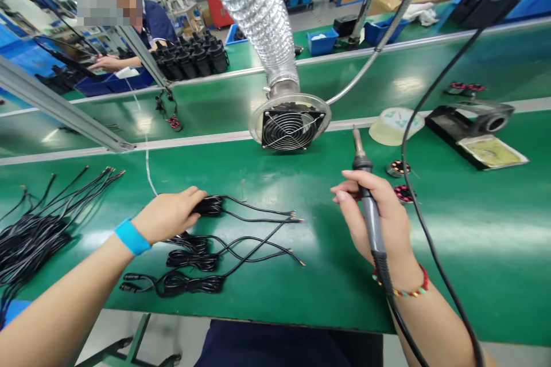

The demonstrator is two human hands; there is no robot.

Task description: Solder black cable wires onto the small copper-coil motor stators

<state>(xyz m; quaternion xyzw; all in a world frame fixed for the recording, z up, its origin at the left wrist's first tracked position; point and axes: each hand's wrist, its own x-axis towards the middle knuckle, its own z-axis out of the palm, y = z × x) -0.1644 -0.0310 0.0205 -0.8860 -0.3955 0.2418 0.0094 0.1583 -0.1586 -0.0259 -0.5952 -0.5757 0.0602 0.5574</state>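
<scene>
My left hand (172,212), with a blue band at the wrist, is closed over a coiled black cable (210,206) on the green table. Its stripped ends point right. Nearer the table's front edge lie more coiled cables (193,284), some partly crossing each other. My right hand (379,212) holds a grey soldering iron (372,221) upright, its metal tip pointing away from me. Just right of that hand sit two small round parts with copper and pink windings (398,168) (404,194).
Loose black cables (38,235) are piled at the left. A fume duct with a fan (288,129) hangs at the middle back. An iron stand with a sponge (491,152) and a tape roll (396,126) sit back right. A person (157,23) works across the bench.
</scene>
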